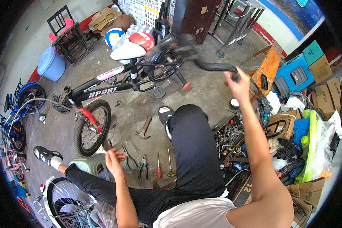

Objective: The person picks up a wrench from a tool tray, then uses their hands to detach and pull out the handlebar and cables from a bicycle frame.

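Note:
My right hand (pixel 239 85) is wrapped round one end of a black curved bicycle handlebar (pixel 216 67), held up off the floor. Its far end is smeared by motion, in front of the bike's rear. My left hand (pixel 116 163) hovers above the floor beside the tools, fingers loosely bent and apart, with nothing visible in it. A black children's bike (pixel 106 91) with a red fork stands ahead to the left, no handlebar on its head tube. Between my feet lie a hammer (pixel 143 127), pliers (pixel 143 167), a red screwdriver (pixel 159 167) and another screwdriver (pixel 170 165).
A grey-green plastic stool (pixel 89 165) is by my left leg, above a spoked wheel (pixel 66 197). Heaped tools and parts (pixel 231 138) lie at my right, near a wooden bench (pixel 268 68) and cardboard boxes (pixel 323 97). A blue bucket (pixel 51 64) stands far left.

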`<act>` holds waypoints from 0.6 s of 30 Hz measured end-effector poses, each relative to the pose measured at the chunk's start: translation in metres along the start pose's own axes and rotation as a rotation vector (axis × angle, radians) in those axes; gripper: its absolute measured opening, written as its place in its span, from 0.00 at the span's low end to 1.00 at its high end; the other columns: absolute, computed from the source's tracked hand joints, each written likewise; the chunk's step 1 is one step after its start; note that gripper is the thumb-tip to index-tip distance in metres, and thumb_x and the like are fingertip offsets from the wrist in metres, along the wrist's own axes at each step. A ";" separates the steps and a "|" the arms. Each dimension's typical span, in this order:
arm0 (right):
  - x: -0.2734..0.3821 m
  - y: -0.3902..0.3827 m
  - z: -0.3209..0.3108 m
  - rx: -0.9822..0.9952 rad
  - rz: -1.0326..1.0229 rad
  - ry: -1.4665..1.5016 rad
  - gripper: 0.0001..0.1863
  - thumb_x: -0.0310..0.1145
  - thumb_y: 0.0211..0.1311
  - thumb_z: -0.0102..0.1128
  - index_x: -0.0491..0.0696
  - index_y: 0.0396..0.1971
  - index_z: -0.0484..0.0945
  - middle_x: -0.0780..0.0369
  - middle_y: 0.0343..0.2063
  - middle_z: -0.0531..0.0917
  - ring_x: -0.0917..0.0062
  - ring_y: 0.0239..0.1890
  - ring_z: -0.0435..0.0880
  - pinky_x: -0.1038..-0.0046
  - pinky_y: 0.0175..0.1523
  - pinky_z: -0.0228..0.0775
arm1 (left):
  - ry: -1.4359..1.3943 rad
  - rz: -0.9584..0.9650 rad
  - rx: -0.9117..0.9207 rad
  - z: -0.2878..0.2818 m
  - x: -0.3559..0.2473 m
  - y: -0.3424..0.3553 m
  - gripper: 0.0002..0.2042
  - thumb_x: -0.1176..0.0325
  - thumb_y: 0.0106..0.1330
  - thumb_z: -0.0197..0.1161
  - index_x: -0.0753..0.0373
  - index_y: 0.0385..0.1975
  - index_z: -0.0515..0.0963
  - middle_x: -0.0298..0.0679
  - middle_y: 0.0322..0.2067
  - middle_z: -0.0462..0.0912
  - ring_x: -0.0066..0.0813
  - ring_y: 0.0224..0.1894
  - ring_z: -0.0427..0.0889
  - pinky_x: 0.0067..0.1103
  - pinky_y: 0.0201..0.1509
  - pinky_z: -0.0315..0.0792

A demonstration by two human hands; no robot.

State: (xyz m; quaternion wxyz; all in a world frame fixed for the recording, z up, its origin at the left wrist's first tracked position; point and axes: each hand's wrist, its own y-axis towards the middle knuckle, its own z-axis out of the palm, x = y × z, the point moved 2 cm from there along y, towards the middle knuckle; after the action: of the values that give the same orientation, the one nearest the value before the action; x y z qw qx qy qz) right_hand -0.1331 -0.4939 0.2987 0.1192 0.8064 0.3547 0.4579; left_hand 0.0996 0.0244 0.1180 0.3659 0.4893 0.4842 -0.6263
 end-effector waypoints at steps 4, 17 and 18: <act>-0.081 -0.102 0.021 -0.131 0.574 0.278 0.16 0.40 0.71 0.71 0.48 0.29 0.75 0.72 0.15 0.72 0.87 0.14 0.68 0.77 0.19 0.58 | 0.108 -0.139 0.092 -0.005 0.071 -0.003 0.12 0.60 0.81 0.57 0.62 0.43 0.79 0.36 0.30 0.85 0.21 0.26 0.82 0.19 0.31 0.76; -0.252 -0.158 0.143 -0.231 1.385 0.782 0.16 0.44 0.71 0.67 0.54 0.30 0.70 0.67 0.17 0.68 0.76 0.14 0.64 0.65 0.23 0.62 | 0.355 -0.456 0.117 -0.009 0.125 -0.036 0.10 0.65 0.79 0.59 0.67 0.42 0.80 0.37 0.32 0.86 0.22 0.30 0.83 0.23 0.35 0.78; -0.254 -0.139 0.153 -0.196 1.386 0.813 0.17 0.47 0.71 0.67 0.54 0.30 0.70 0.65 0.21 0.72 0.75 0.16 0.68 0.65 0.26 0.69 | 0.348 -0.467 0.111 -0.010 0.124 -0.036 0.10 0.65 0.79 0.59 0.67 0.42 0.80 0.37 0.32 0.86 0.22 0.30 0.83 0.23 0.35 0.77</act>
State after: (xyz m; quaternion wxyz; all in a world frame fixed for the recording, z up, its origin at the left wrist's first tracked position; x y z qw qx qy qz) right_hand -0.1550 -0.5467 -0.0243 -0.2600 0.5991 -0.2519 0.7141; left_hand 0.0371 0.0453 0.0063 0.0961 0.4839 0.6042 -0.6258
